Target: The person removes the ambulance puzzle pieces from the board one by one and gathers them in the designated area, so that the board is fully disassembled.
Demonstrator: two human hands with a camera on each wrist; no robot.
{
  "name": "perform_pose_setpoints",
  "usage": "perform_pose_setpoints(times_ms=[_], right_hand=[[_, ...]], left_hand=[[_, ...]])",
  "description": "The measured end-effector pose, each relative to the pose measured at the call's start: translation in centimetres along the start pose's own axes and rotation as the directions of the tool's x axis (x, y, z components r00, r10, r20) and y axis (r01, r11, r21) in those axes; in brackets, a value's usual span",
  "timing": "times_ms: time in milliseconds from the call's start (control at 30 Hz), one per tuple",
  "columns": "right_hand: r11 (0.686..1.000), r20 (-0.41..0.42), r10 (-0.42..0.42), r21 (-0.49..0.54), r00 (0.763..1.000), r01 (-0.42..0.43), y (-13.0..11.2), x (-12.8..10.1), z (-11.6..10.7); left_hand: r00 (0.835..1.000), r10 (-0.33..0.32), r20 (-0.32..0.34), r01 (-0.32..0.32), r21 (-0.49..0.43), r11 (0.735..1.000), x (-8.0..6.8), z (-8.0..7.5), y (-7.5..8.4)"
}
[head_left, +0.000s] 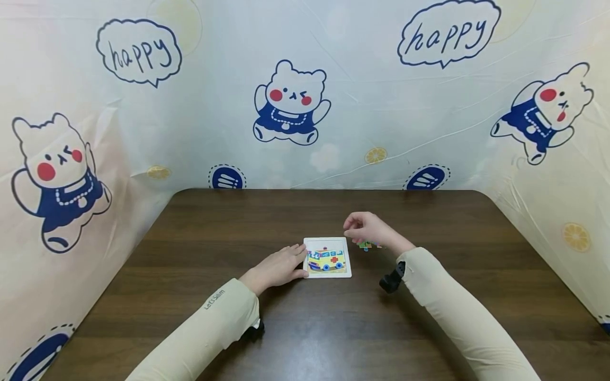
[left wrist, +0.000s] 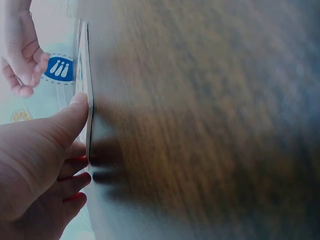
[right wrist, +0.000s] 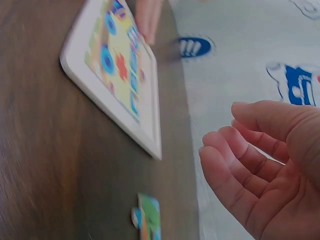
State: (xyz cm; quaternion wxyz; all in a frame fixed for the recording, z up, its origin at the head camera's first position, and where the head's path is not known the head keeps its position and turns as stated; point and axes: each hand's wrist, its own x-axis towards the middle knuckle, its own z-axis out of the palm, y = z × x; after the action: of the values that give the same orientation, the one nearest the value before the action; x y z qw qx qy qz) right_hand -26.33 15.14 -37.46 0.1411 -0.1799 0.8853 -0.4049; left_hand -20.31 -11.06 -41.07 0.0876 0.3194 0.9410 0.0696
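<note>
A small white puzzle frame [head_left: 349, 264] lies on the table, showing a yellow ambulance picture [head_left: 329, 260] with a red cross and blue wheels. Against its left edge rests my left hand [head_left: 278, 268]; in the left wrist view the thumb [left wrist: 75, 112] touches the rim. Just past the frame's right side hovers my right hand [head_left: 370, 230], fingers loosely bent. Nothing sits between its thumb and fingertips in the right wrist view. Colourful puzzle pieces [head_left: 366, 246] lie below this hand, partly hidden by it; one green and orange piece [right wrist: 151, 217] shows closer in the right wrist view.
The dark wooden table [head_left: 305, 323] spreads around the frame. A pale curtain [head_left: 362, 116] printed with cartoon bears encloses its back and sides. Each wrist carries a black device, such as the one under the right cuff [head_left: 392, 278].
</note>
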Motion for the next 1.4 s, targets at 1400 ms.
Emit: perform_pose_setpoints(times_ms=[1400], right_hand=[[0.979, 0.18, 0.032, -0.206, 0.983, 0.006, -2.0, 2.6, 7.0]], left_hand=[[0.999, -0.03, -0.024, 0.03, -0.027, 0.999, 0.3, 0.0, -0.1]])
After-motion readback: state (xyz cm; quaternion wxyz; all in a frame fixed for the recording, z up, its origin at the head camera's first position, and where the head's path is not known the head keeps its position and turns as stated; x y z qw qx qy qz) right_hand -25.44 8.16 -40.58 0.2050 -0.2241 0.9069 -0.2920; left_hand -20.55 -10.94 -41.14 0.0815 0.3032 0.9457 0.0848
